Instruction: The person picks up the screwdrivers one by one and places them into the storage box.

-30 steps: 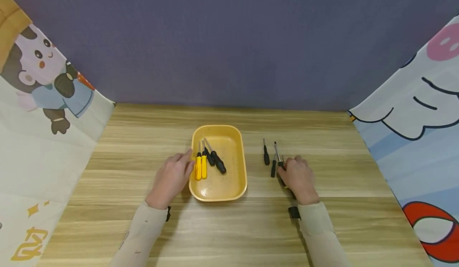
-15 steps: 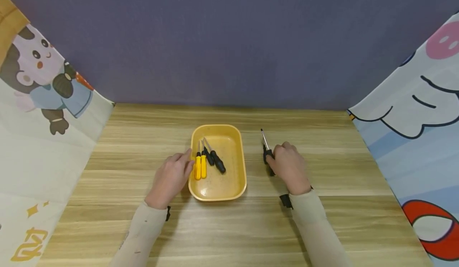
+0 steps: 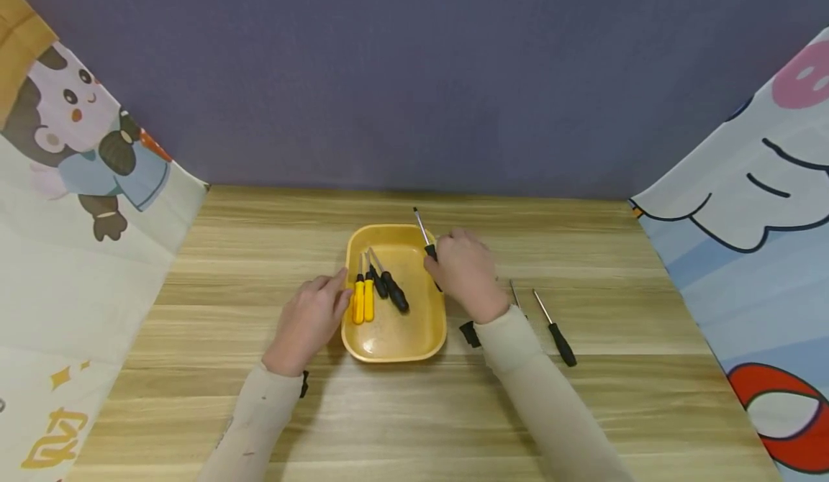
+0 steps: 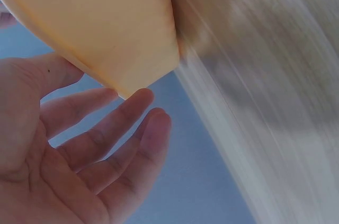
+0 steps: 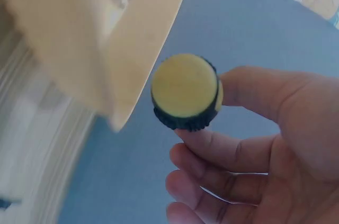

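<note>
Across the tray point(image 3: 392, 342) from the spread left hand point(image 3: 309, 324) touching its rim, the right hand point(image 3: 468, 270) pinches a screwdriver point(image 3: 424, 232).

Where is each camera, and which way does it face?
Head: on the head, looking forward and down at a yellow, rounded, plastic-looking tray; the left hand, right hand and pale sleeves show.
Left wrist: on that wrist, facing the tray's outside; left hand shows.
Right wrist: on that wrist, facing a black, yellow-ended, metal-shafted screwdriver; right hand shows, pinching it.
Shared: head and right wrist both show screwdriver and tray.
</note>
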The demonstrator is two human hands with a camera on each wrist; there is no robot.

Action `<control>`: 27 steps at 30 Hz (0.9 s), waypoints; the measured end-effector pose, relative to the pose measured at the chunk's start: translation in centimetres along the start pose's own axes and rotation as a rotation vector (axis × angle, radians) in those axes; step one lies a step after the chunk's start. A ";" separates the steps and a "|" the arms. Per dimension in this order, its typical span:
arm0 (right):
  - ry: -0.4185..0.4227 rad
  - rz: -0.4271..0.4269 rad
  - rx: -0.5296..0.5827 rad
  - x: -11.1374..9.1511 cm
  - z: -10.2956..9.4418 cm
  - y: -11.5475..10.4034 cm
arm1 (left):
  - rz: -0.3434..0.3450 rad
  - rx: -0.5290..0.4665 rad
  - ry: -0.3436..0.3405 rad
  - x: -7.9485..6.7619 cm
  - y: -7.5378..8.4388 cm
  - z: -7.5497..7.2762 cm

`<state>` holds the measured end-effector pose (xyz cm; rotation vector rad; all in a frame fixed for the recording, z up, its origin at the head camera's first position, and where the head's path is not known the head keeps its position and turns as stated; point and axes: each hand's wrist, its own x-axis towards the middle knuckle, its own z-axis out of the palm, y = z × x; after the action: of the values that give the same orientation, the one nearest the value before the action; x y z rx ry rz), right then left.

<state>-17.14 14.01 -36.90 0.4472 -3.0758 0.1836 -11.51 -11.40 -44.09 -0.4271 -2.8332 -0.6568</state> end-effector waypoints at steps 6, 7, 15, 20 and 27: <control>-0.117 -0.019 0.021 2.0 0.0 -2.8 | 0.009 -0.002 0.008 0.0 0.0 0.0; -0.146 -0.016 0.026 2.4 0.1 -3.2 | 0.009 -0.002 0.008 0.0 0.0 0.0; -0.292 0.006 0.001 4.0 2.7 -5.8 | 0.014 0.003 0.004 0.1 0.0 0.0; -0.342 -0.006 0.001 4.1 4.2 -6.8 | 0.008 0.006 -0.002 0.1 0.0 0.0; -0.377 0.019 -0.014 4.2 5.5 -7.7 | 0.003 0.007 -0.012 0.0 -0.1 0.0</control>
<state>-19.06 4.82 -41.34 0.5051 -3.4475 0.0866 -11.57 -11.46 -44.08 -0.4350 -2.8448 -0.6455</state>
